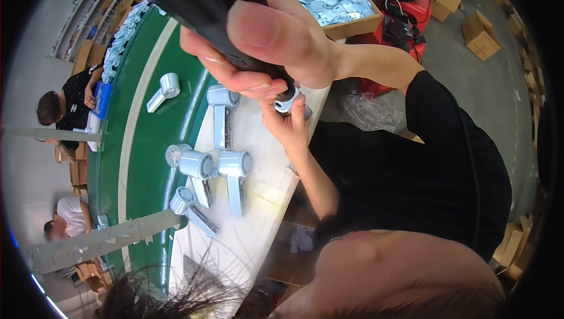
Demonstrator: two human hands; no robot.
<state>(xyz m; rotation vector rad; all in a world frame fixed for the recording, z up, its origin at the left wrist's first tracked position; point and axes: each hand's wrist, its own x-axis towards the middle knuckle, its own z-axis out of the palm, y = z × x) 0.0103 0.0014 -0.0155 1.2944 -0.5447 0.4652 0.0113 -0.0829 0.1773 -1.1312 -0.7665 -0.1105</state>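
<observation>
“Fingers first, in the head view: what are they doing?”

“At the upper centre of the frame, the right hand (294, 43) is clamped round a thick black tube-shaped tool (200, 2), thumb along its side. Just below, the left hand (288, 128) pinches a small light-blue plastic part (282, 106) with a dark opening, right under the tool's lower end.”

“Is the tip seated in it?”

“Can't tell; fingers and tool hide the contact, and that's my worry. A tip sitting askew could skid, scratch the plastic, or catch the left fingertips.”

“And the grip below?”

“Small, by the look of it. If the tool twists, the part could turn with it. It's held near the right edge of the white tabletop (261, 201), so a lost part might drop off that side.”

“Anything else?”

“Light-blue plastic fans with drum-shaped heads (197, 165) crowd the left centre of the frame; a careless sweep could knock one aside. The lone light-blue fan (170, 86) on the green belt (147, 172), upper left, might roll on its round head.”
</observation>
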